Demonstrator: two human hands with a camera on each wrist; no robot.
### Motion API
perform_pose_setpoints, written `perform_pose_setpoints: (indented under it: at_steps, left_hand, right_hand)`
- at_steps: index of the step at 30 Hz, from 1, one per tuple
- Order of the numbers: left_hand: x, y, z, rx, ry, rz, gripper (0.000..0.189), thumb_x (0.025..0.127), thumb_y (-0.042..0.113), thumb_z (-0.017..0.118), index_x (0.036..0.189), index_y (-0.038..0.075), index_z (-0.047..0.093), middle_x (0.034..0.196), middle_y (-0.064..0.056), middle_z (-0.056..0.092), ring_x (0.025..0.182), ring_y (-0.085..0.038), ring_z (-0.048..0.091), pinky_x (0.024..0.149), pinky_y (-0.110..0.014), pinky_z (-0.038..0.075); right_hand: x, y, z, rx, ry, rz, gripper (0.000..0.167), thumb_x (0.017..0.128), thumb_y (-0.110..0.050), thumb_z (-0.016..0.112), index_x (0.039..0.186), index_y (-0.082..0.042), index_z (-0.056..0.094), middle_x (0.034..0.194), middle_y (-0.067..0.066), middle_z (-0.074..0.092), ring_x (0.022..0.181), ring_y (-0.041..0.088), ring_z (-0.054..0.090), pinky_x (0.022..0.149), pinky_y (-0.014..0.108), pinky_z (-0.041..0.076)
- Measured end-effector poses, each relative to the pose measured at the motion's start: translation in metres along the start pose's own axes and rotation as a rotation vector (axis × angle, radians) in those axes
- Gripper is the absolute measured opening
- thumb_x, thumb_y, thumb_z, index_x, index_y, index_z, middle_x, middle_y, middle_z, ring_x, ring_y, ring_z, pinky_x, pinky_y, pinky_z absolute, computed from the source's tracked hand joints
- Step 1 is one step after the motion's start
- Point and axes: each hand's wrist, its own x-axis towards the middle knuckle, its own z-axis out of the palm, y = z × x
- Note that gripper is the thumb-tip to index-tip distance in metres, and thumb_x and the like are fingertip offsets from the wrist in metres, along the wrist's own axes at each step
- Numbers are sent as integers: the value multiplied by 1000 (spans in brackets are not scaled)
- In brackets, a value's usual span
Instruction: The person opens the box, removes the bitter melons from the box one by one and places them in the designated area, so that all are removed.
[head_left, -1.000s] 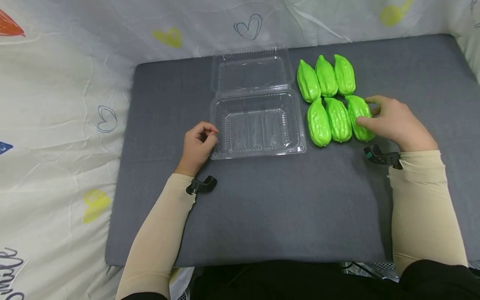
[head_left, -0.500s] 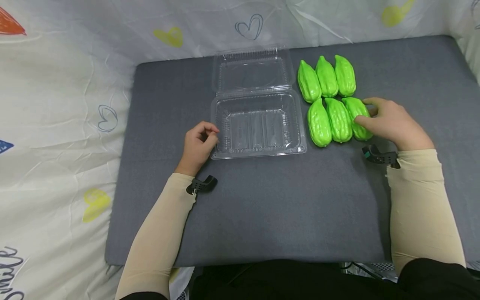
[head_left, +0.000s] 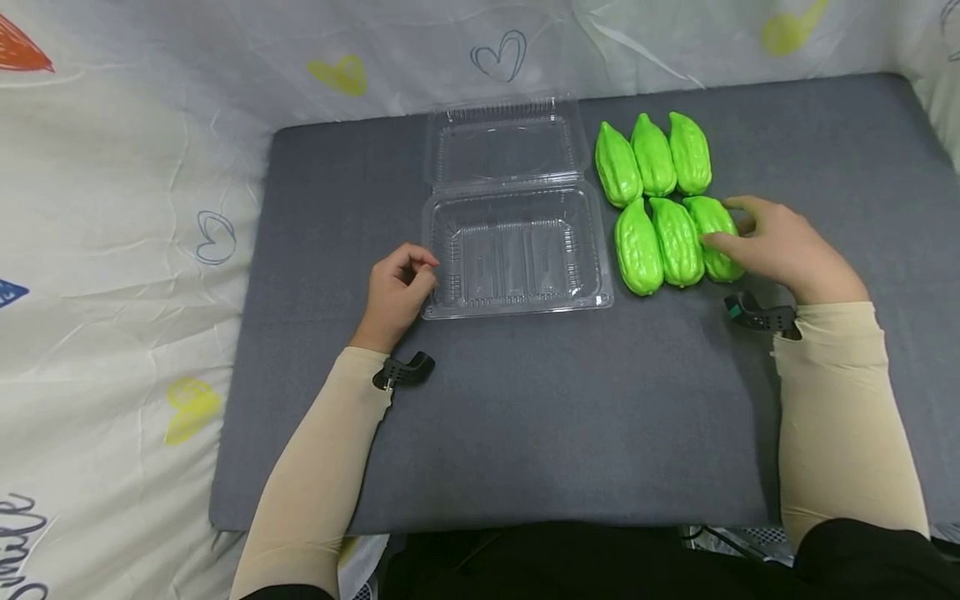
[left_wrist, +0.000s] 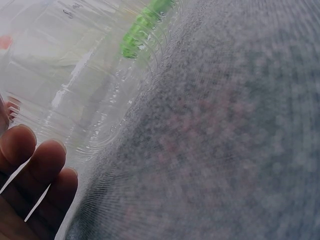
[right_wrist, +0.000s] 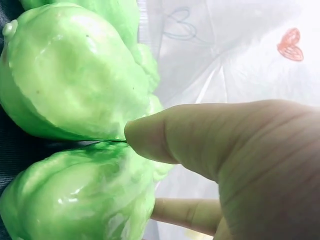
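Observation:
In the head view, my right hand (head_left: 787,246) has its thumb and fingers on either side of the right-hand green bitter melon (head_left: 712,225) in the near row. The right wrist view shows my thumb (right_wrist: 155,135) at the gap between two bitter melons, with a finger (right_wrist: 187,212) against the lower one. Several more glossy, ridged bitter melons lie beside and behind it in two rows. My left hand (head_left: 393,296), fingers loosely curled, is at the left rim of a clear plastic clamshell box (head_left: 517,312), whose lid (head_left: 506,146) is folded back. It holds nothing.
A grey cloth covers the table (head_left: 555,417). White sheeting (head_left: 420,50) with drawn hearts hangs behind and to the left. Each wrist carries a black camera strap; the left strap (head_left: 405,369) sits low above the cloth.
My right hand has shifted slightly left, bringing the near-row right bitter melon closer to its neighbour, its top leaning left. The left hand and the clamshell box have stayed put.

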Motion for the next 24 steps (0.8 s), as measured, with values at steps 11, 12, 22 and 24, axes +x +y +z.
perform_pose_setpoints:
  at_steps: [11, 12, 22, 24]
  left_hand:
    - [-1, 0, 0, -10, 17, -18, 14, 89, -7, 55, 95, -10, 68, 70, 7, 60, 61, -8, 52, 58, -21, 41]
    - [0, 0, 0, -9, 18, -22, 15, 88, -8, 55, 95, -12, 67, 70, 8, 60, 62, -7, 52, 58, -21, 41]
    - [-2, 32, 2, -33, -1, -22, 15, 89, -11, 51, 95, -20, 62, 71, 9, 61, 65, -3, 55, 61, -20, 42]
    - [-2, 36, 2, -35, -3, -20, 15, 89, -11, 51, 95, -19, 62, 71, 10, 61, 64, -3, 55, 61, -19, 42]
  right_hand:
    - [-13, -25, -8, 41, 63, 12, 93, 101, -62, 52, 168, -5, 20, 154, 40, 41, 135, 60, 42, 102, 74, 35]
    - [-14, -29, -9, 47, 68, 4, 93, 101, -62, 52, 168, -5, 21, 155, 39, 40, 137, 60, 41, 103, 74, 34]
    - [-17, -71, -10, 32, 80, -75, 87, 101, -58, 54, 167, -8, 26, 159, 32, 41, 143, 55, 40, 109, 73, 33]
    - [-16, -78, -9, 27, 86, -92, 86, 102, -56, 55, 167, -7, 27, 157, 32, 43, 142, 55, 41, 109, 72, 33]
